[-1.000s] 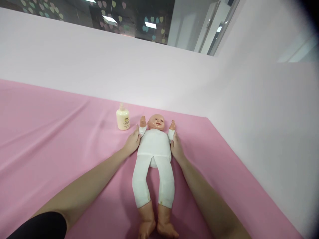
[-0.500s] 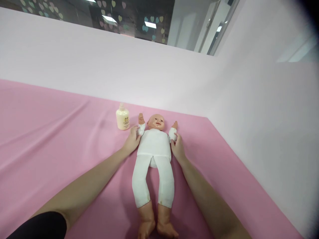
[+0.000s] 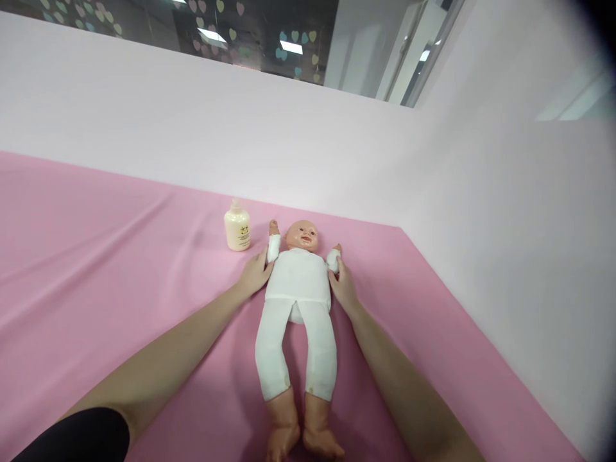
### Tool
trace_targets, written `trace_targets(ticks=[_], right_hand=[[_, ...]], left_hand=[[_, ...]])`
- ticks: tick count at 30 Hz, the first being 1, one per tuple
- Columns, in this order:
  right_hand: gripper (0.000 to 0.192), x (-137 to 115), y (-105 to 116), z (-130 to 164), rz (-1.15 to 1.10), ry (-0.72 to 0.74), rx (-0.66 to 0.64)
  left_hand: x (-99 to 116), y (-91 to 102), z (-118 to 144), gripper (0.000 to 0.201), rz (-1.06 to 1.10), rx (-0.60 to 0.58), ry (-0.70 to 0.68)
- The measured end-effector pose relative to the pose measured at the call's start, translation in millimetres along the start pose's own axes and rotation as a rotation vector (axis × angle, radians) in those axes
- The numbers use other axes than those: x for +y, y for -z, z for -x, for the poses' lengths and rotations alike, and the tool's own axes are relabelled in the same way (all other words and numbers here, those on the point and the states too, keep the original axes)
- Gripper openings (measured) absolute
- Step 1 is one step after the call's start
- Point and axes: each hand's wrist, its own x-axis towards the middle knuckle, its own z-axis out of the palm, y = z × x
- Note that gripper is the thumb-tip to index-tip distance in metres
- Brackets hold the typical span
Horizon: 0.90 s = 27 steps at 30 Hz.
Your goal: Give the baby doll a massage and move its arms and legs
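Observation:
A baby doll point(image 3: 298, 276) with a white cloth body lies on its back, its head away from me and its bare feet towards me. My left hand point(image 3: 255, 272) is closed around the doll's arm at the left, thumb on the near side. On the other side, my right hand point(image 3: 343, 282) grips the doll's right-side arm, and parts of its fingers are hidden behind the sleeve. Both small doll hands stick up beyond my fingers. Just left of the doll stands a cream-coloured pump bottle point(image 3: 237, 228) with dark print.
A pink sheet point(image 3: 120, 256) with creases covers the surface under the doll. White walls point(image 3: 216, 128) rise behind and at the right. Above the back wall is a window point(image 3: 158, 25) with heart-shaped stickers.
The doll's arms have shifted slightly in my hands: the left-side one stands straighter, and the right-side one has tipped so less of its hand shows. The bottle has stayed put.

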Motion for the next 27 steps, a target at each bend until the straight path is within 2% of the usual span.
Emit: trace_targets(ticks=[4,8,12,16,21,24,27], right_hand=[[0.065,-3.8,1.4,1.1,-0.135,-0.037,0.018],[0.082,-19.6,5.8,4.8,-0.228,0.046,0.085],[0.077,-31.3,7.2,9.8,-0.162,0.214,0.105],[0.068,-28.9,3.4,12.3,-0.138,0.281,0.018],[0.067,-22.9,-1.0,8.8,-0.075,0.230,-0.023],[0.072,-15.3,-4.0,4.5,-0.063,0.137,-0.011],[0.073,-5.3,-6.9,1.9,-0.039,0.035,-0.018]], left_hand=[[0.4,0.6,-0.3,0.060,0.030,-0.029,0.025],[6.3,3.1,1.6,0.071,0.136,0.072,-0.025],[14.1,4.4,5.2,0.070,0.083,0.164,-0.090],[14.1,1.4,7.2,0.066,0.017,0.068,-0.200],[4.2,-5.6,2.4,0.055,-0.055,0.062,-0.210],[2.5,-6.8,-1.1,0.044,-0.061,0.073,-0.154],[6.6,-4.2,-1.0,0.047,-0.021,0.040,-0.075]])
